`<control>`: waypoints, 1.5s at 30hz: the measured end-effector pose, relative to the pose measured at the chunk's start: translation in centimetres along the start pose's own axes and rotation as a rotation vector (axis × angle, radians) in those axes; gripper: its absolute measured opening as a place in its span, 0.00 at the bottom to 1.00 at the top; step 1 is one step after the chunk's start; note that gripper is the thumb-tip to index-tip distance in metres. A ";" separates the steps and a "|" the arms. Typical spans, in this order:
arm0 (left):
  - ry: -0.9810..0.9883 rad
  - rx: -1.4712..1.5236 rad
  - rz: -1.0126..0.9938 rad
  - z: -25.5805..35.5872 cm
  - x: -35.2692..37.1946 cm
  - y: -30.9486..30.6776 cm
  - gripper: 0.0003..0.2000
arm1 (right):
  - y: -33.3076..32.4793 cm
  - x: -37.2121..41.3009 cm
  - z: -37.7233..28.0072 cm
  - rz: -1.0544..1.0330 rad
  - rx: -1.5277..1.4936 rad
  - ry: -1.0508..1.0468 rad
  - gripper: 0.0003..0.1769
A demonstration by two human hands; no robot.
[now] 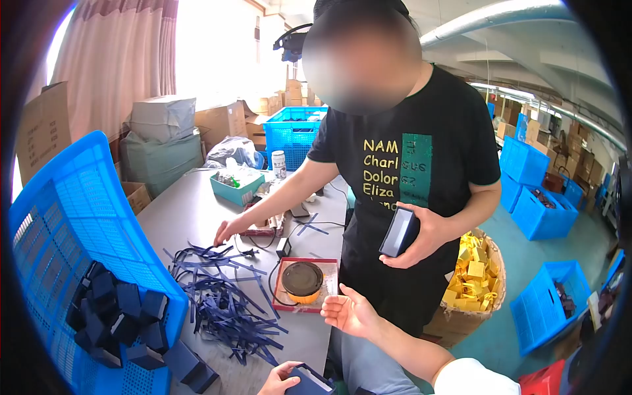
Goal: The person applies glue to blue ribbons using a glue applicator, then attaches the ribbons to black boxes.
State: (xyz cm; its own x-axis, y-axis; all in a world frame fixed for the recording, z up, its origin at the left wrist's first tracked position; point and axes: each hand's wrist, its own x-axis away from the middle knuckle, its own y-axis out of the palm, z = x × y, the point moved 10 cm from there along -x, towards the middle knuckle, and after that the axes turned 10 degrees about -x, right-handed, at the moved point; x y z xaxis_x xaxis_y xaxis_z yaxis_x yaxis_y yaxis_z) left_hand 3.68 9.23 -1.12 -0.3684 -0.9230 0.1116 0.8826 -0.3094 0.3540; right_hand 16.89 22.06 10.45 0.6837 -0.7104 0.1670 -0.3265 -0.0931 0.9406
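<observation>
At the bottom edge, my left hand [279, 380] holds a dark blue box [308, 382], partly cut off by the frame. My right hand [352, 315] is raised over the table's edge, palm showing, fingers loosely bent and nothing in them. Just left of it, a round dark-topped pot with an orange base [302, 279] stands on a red-edged tray [334, 263]. A tangled pile of dark blue ribbon strips [227, 303] covers the middle of the table. A co-worker across from me touches these strips with one hand [230, 230] and grips another dark blue box [399, 232] with the other.
A tilted blue crate [99, 197] with several dark blue boxes [128, 299] is at left. A teal box [238, 187] and a can [278, 164] stand farther back. Yellow boxes fill a carton [454, 322] at right. Blue crates [550, 309] sit on the floor.
</observation>
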 end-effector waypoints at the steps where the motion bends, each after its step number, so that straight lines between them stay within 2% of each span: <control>1: 0.005 0.064 0.010 0.9 0.4 0.5 0.22 | 0.0 0.0 0.2 0.000 -0.008 0.005 0.24; 4: 0.009 0.150 0.031 1.4 0.1 1.7 0.22 | -0.7 0.5 -0.1 0.016 -0.001 0.014 0.24; 12: 0.009 0.160 0.046 1.5 0.2 0.9 0.23 | -1.4 -0.1 0.5 -0.018 -0.001 0.029 0.22; 24: -0.006 0.179 0.046 1.8 0.2 0.8 0.24 | -3.0 -0.4 1.6 0.049 0.008 0.040 0.21; 30: 0.115 0.178 0.103 5.0 0.5 0.3 0.26 | -3.4 -3.1 7.0 -0.005 0.020 0.207 0.21; 32: 0.120 0.172 0.093 4.9 0.9 0.1 0.26 | -7.1 -5.2 9.2 0.047 0.060 0.266 0.21; 33: 0.145 0.171 0.086 5.2 0.8 -0.1 0.27 | -9.9 -5.4 10.5 0.194 0.093 0.311 0.21; 35: 0.154 0.120 0.111 4.6 0.8 -0.6 0.28 | -9.8 -5.5 10.6 0.172 0.092 0.288 0.21; 39: 0.117 0.137 0.068 3.6 0.6 -0.4 0.28 | -5.4 -3.9 10.6 -0.051 0.078 0.271 0.22; 41: 0.124 0.070 0.058 4.0 0.7 0.4 0.28 | -8.7 -3.9 11.2 0.016 0.245 0.269 0.20; 43: 0.143 -0.025 0.062 5.0 1.0 1.3 0.29 | -10.1 -3.4 11.5 0.085 0.246 0.235 0.18; 45: 0.120 0.005 0.043 5.3 1.2 1.9 0.29 | -8.0 -3.5 11.0 -0.136 0.043 0.268 0.16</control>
State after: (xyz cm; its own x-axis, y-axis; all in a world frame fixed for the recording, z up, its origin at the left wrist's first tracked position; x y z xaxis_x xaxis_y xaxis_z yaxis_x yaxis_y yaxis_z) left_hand 3.36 8.78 4.65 -0.2922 -0.9562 0.0154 0.8955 -0.2679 0.3555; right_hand 9.95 17.59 -0.96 0.8690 -0.4807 0.1173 -0.2432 -0.2085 0.9473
